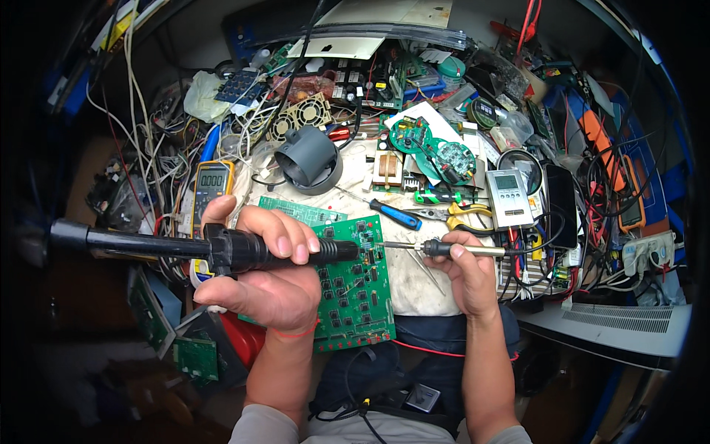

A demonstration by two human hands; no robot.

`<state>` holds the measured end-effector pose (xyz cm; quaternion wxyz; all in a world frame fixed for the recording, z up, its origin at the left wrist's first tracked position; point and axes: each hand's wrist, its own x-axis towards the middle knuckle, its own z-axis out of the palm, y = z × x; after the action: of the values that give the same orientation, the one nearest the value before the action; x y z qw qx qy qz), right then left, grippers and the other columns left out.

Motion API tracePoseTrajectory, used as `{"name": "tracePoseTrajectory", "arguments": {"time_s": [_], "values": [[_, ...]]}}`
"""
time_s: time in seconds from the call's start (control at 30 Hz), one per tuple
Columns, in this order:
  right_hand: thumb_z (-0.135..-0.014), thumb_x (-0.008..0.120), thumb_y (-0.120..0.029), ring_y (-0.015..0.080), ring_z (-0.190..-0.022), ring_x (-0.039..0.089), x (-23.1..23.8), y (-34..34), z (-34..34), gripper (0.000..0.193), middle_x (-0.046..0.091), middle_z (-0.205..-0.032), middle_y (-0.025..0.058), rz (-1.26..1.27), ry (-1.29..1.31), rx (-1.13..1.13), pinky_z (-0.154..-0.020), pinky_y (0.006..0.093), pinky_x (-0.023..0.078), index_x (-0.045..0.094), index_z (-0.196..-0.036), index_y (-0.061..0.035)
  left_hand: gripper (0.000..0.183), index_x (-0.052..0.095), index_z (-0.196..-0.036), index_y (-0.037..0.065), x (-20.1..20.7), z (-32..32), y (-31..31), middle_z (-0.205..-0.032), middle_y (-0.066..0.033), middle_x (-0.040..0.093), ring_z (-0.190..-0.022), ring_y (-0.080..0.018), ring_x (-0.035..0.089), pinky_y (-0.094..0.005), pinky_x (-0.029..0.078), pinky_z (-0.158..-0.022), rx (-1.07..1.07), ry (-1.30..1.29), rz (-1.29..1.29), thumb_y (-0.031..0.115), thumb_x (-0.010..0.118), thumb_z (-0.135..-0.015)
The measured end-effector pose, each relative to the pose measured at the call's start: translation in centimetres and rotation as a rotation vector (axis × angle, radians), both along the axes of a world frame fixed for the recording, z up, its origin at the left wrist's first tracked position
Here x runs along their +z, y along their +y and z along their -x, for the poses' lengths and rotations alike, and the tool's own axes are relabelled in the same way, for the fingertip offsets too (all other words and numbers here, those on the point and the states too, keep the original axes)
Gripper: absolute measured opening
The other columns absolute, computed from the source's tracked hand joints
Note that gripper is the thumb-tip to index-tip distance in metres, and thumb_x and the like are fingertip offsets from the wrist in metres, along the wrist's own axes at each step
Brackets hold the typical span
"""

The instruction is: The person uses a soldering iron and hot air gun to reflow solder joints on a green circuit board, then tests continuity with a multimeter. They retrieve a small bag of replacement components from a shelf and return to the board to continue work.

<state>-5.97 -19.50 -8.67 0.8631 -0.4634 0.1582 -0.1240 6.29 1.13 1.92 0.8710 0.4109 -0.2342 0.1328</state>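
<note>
The green rectangular circuit board lies right before the person, pale cloth along its right side, probably so both hands can reach it. Above its left side, the left hand wraps a black ribbed tubular tool, seemingly to aim its end at the chips. Right of the board, the right hand pinches a slim pen-shaped iron, likely for fine control, its tip toward the board.

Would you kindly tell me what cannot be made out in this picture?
Head view: whether the tip of the soldering iron touches the green board; too small.
Head view: part of the board's left side; hidden by the left hand.
Head view: part of the yellow multimeter; hidden behind the black tool.
</note>
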Motion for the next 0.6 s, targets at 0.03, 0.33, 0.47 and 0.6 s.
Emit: {"name": "tracePoseTrajectory", "arguments": {"time_s": [0.03,0.33,0.47,0.6], "values": [[-0.1,0.061,-0.016,0.0186,-0.09,0.067,0.0,0.0,0.0,0.026,0.067,-0.098,0.0114,-0.001,0.0,-0.001,-0.091,0.0446,0.062,0.06,-0.117,0.0027,0.092,0.047,-0.137,0.007,0.0,0.0,-0.3,-0.077,-0.0022,0.049,-0.061,-0.0143,0.047,-0.0311,0.045,-0.056,-0.043,-0.014,0.026,0.086,0.045,-0.09],[-0.099,0.062,-0.015,0.0188,-0.09,0.067,-0.1,-0.1,0.0,0.024,0.067,-0.098,0.0116,-0.016,0.014,0.005,-0.091,0.0458,0.062,0.061,-0.116,0.0029,0.102,0.04,-0.133,0.008,-0.1,-1.4,-1.8,-0.076,-0.0078,0.053,-0.056,-0.019,0.053,-0.0345,0.051,-0.052,-0.134,-0.105,0.015,0.092,0.053,-0.078],[-0.1,0.062,-0.014,0.0188,-0.091,0.067,-0.2,-0.1,0.0,0.024,0.068,-0.098,0.0119,-0.017,0.015,0.004,-0.092,0.046,0.061,0.06,-0.116,0.0029,0.099,0.042,-0.133,0.007,-1.1,-1.3,-2.1,-0.074,-0.0062,0.05,-0.051,-0.0175,0.051,-0.0329,0.049,-0.047,-0.126,-0.119,-0.06,0.091,0.049,-0.081],[-0.1,0.062,-0.015,0.019,-0.091,0.067,-0.2,-0.1,0.0,0.024,0.068,-0.099,0.0122,-0.013,0.013,0.009,-0.093,0.0462,0.061,0.06,-0.116,0.0028,0.1,0.042,-0.135,0.006,-2.0,-1.3,-2.2,-0.073,-0.0049,0.048,-0.049,-0.0163,0.049,-0.0315,0.047,-0.046,-0.106,-0.141,-0.083,0.091,0.045,-0.084]]}}
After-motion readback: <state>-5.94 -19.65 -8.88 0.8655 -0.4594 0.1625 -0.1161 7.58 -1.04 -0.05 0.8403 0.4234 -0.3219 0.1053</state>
